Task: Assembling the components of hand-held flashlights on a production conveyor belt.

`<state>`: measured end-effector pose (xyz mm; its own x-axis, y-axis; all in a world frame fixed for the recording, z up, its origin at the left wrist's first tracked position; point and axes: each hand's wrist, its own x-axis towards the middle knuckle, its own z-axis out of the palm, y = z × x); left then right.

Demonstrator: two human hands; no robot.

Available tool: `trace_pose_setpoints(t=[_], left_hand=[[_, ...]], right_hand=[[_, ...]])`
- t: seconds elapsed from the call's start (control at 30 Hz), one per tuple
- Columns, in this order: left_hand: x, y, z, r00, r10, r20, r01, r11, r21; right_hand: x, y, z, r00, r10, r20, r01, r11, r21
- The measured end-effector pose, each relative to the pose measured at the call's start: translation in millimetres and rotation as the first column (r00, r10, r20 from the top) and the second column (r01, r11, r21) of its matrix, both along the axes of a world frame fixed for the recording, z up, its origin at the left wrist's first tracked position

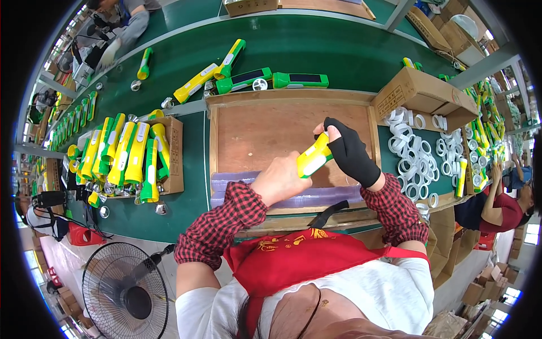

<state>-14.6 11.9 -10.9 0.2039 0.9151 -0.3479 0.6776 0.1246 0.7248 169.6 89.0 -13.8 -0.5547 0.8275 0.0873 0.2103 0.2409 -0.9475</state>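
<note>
Over the wooden tray (pixel 257 133), I see the yellow-green flashlight (pixel 314 158), its long axis slanting from lower left to upper right; which end is the lamp I cannot tell. The left hand (pixel 280 179) is closed round its lower end, the gloved right hand (pixel 354 153) round its upper. Small printing marks the cardboard box (pixel 415 90).

On my remote feed I count two hands (pixel 280 179) and one held flashlight (pixel 313 161), centre; one wooden tray (pixel 243 130) beneath; four flashlights (pixel 243 81) beyond its far edge, top centre; one lone flashlight (pixel 144 64), upper left; one fan (pixel 137 302), lower left; white rings (pixel 404 148), right, overlapping too much for me to count
</note>
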Motion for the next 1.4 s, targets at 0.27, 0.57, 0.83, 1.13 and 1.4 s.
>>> trace_pose_setpoints(t=[0.27,0.57,0.83,1.13,1.4], left_hand=[[0.6,-11.6,-11.8,0.899,0.243,-0.364,0.005,0.826,0.564],[0.5,-21.9,0.9,0.955,0.125,-0.269,-0.010,0.921,0.390],[-24.5,-38.4,12.2,0.256,0.221,0.941,0.647,0.684,-0.337],[-8.0,-12.7,0.8,0.902,0.031,-0.431,0.108,0.950,0.293],[-46.7,-15.3,-10.5,0.884,-0.242,0.399,0.156,0.959,0.237]], right_hand=[[0.2,11.9,12.0,0.997,-0.070,-0.029,0.038,0.795,-0.605],[-10.8,-8.8,19.7,0.997,-0.067,0.037,0.065,0.996,0.054],[-1.8,-26.5,70.3,0.895,0.385,0.225,-0.439,0.668,0.601],[-15.8,-3.6,-9.4,0.993,-0.073,0.090,0.095,0.956,-0.278],[-19.3,-19.0,15.3,0.989,0.116,-0.094,-0.101,0.984,0.146]])
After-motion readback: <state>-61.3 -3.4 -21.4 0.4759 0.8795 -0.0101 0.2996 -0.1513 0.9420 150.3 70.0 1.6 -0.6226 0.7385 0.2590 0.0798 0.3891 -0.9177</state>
